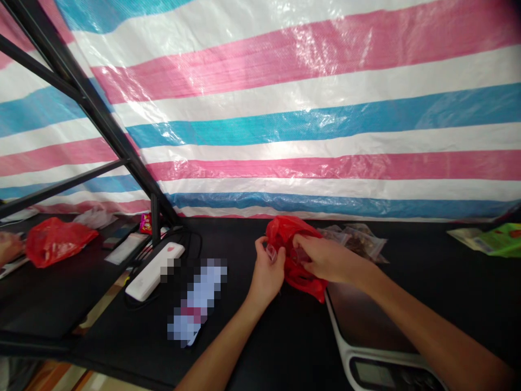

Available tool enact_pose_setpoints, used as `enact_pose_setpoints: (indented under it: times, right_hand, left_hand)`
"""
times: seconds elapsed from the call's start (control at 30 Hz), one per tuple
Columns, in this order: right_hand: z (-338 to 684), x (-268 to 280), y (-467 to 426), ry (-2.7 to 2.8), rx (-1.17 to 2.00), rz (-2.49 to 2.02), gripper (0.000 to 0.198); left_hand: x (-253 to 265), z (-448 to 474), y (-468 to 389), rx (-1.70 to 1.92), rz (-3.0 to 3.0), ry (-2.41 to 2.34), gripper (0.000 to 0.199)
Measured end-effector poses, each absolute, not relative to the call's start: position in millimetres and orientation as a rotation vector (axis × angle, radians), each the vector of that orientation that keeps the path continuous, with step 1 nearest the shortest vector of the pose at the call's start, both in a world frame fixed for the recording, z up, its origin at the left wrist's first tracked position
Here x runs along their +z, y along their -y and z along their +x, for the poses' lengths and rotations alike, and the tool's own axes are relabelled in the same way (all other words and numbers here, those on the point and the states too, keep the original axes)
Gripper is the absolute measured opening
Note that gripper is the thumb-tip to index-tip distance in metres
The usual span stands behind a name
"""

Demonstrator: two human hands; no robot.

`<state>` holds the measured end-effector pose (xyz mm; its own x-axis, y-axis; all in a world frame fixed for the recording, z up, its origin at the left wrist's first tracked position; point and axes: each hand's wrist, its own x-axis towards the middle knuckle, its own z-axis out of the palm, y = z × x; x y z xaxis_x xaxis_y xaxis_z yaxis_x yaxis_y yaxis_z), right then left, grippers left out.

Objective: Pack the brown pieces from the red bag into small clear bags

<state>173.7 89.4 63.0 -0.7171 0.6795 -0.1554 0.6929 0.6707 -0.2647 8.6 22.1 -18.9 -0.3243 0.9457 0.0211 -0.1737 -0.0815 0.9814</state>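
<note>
A crumpled red plastic bag [295,228] is between my two hands, above the black table beside a kitchen scale [366,320]. My left hand [266,271] has its thumb and fingers closed on the bag's left side, where a bit of clear plastic [271,251] shows. From the right, my right hand [325,258] reaches over the scale, its fingers bent and closed on the bag at its opening. What lies inside the bag is hidden. Behind my right hand lie clear bags with brown contents [360,239].
To the left are a white power strip [154,271] with black cable and a blurred-out phone-like object [199,304]. A black metal frame [97,108] divides off another table, where a person's hand [10,247] is near another red bag [59,241]. A green packet [502,240] lies far right.
</note>
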Motion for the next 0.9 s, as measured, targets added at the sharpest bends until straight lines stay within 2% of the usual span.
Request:
enact_pose_setpoints:
  times: [0.13, 0.2, 0.53, 0.9]
  right_hand:
    - [169, 61, -83, -2.821, -0.490, 1.136, 0.022]
    - [169, 60, -83, -2.809, -0.492, 1.140, 0.025]
    - [169, 63, -83, -2.730, -0.500, 1.204, 0.024]
    - [173, 61, -92, -2.779, -0.470, 1.280, 0.023]
  left_hand:
    - [-19, 14, -22, 1.582, 0.820, -1.120, 0.070]
    - [-19, 13, -22, 1.578, 0.784, -1.155, 0.075]
    - [-4, 12, -17, 1.618, 0.735, -1.275, 0.069]
    - [-8, 15, -17, 1.572, 0.736, -1.194, 0.069]
